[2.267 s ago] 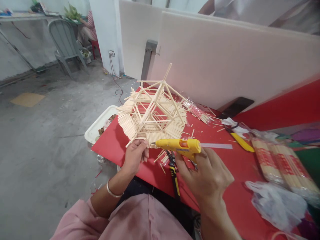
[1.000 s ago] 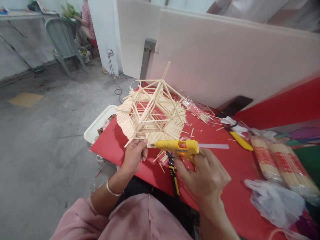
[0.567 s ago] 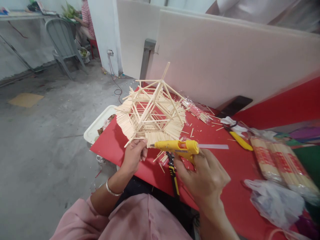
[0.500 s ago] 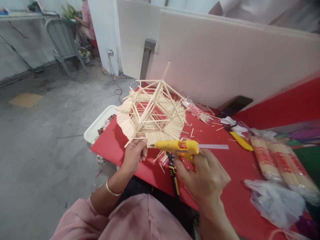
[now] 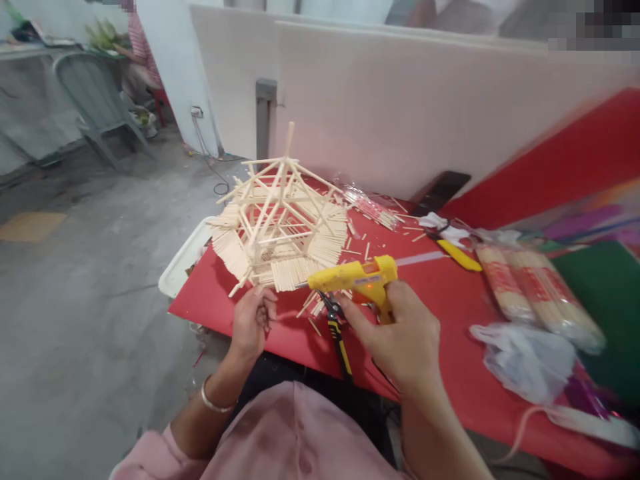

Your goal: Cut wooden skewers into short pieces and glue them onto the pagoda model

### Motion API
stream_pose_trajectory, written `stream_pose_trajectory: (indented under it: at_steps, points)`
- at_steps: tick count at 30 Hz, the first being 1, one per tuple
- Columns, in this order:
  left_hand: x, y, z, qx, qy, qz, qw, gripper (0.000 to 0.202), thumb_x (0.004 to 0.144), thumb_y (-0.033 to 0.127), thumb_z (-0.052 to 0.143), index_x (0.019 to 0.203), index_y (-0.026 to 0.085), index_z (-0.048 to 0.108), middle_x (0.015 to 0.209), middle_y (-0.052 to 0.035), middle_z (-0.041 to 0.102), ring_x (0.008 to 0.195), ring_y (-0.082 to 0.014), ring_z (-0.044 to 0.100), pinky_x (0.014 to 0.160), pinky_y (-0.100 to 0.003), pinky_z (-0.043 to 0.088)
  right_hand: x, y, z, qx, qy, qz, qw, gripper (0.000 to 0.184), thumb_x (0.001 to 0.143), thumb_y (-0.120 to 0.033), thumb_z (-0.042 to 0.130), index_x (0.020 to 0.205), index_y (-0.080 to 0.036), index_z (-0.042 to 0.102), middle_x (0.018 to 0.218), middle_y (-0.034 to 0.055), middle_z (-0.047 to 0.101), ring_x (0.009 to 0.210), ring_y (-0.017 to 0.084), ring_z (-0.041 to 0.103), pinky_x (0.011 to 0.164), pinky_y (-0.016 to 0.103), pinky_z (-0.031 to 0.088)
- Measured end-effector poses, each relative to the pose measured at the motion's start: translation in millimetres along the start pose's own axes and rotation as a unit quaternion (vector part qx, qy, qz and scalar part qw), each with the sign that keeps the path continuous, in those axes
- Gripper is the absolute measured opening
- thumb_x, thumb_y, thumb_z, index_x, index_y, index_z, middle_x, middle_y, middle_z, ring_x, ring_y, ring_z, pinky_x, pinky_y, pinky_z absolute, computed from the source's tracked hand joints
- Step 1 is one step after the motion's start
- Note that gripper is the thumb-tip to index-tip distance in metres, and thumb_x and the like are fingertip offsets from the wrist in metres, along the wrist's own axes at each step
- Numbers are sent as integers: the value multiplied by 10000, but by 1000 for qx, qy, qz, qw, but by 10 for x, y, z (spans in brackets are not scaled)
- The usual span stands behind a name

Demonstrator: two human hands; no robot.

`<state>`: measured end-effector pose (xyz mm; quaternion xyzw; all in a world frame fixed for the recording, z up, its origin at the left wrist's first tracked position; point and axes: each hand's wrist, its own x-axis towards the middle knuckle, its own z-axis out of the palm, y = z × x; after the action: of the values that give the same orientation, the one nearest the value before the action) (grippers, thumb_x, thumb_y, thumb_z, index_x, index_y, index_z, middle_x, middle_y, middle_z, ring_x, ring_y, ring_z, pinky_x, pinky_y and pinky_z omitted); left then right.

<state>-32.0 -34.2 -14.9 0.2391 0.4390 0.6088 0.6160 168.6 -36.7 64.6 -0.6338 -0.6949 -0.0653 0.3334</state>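
On the red tabletop sits a model framework of thin wooden sticks, with a peaked top and a fringe of close-laid sticks around its lower part. My right hand is closed round the handle of a yellow hot glue gun. Its nozzle points left, at the front edge of the fringe, and a clear glue stick juts from its back. Just below the model's front corner is my left hand, its fingers curled; whatever they hold, if anything, is hidden. Black-and-yellow pliers lie between the hands.
Cut stick pieces are scattered by the pliers. To the right are a yellow cutter, packs of sticks and a plastic bag. Large pale boards lean behind the table. A person sits far left.
The whole view has shifted, so the model and table appear further left. My left hand sits slightly lower against the model's edge. The glue gun stays in my right hand, nozzle near the fringe.
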Motion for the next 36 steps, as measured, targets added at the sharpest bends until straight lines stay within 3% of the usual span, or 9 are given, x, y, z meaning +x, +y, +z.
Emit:
stream_pose_trajectory:
  at_steps: [3,5,10,17,20,24,27,30,36]
  points:
    - [-91,-180,-54,8,10,-18,1000,319,785,468,624,730,154,629,482,34,533,385,-64,425,359,-162,300,-75,299,-198,121,-108,154,975,448,701,-613,709,756,-224,494,604,-64,485,507,102,445,471,229,359]
    - [-125,-304,-37,35,5,-49,998,281,763,431,664,741,152,638,488,41,531,380,-55,410,355,-157,291,-179,582,-369,140,-130,225,955,463,663,-620,718,778,-229,496,598,-67,480,514,110,446,473,233,365]
    - [-122,-500,191,174,-52,-59,982,295,724,440,724,720,156,644,464,55,514,360,-50,405,356,-160,298,-543,1358,-631,-51,-76,297,950,283,745,-481,550,839,-215,576,644,1,545,551,157,476,533,280,352]
    - [-161,-539,566,252,-93,-14,963,280,751,409,679,630,176,582,471,44,542,383,-66,448,406,-183,373,-691,2074,-121,-90,-150,313,933,312,803,-385,438,857,-151,637,734,100,657,655,217,583,609,306,409]
    - [-184,-574,655,248,-92,-3,964,347,806,416,610,566,184,514,480,36,545,385,-65,444,421,-188,383,-611,2128,15,-105,-150,305,935,331,819,-336,446,926,-115,670,851,167,684,789,269,626,685,338,434]
    - [-171,-661,737,291,-94,-3,952,434,828,459,588,506,183,501,435,25,514,376,-74,440,423,-200,375,-472,1939,-21,-150,-112,240,953,422,857,-276,420,1145,-74,653,1112,239,658,1020,331,603,841,415,434]
    - [-147,-721,778,307,-103,-13,946,457,824,507,596,511,179,539,402,34,472,365,-81,427,409,-206,349,-310,1707,-49,-75,-140,167,973,374,885,-296,438,1146,-179,679,1146,133,696,1048,261,620,858,345,446]
    - [-134,-730,801,314,-117,5,942,436,815,507,623,537,176,566,426,31,494,392,-85,446,437,-209,362,-78,1568,6,-2,-231,166,959,299,871,-334,485,1053,-281,718,1037,24,749,942,196,668,753,272,451]
    - [-90,-658,824,317,-127,49,939,385,842,439,625,563,176,585,459,32,489,441,-90,458,493,-215,388,546,1635,332,-48,-270,185,944,293,846,-292,518,1052,-261,724,1053,53,747,980,224,664,754,275,449]
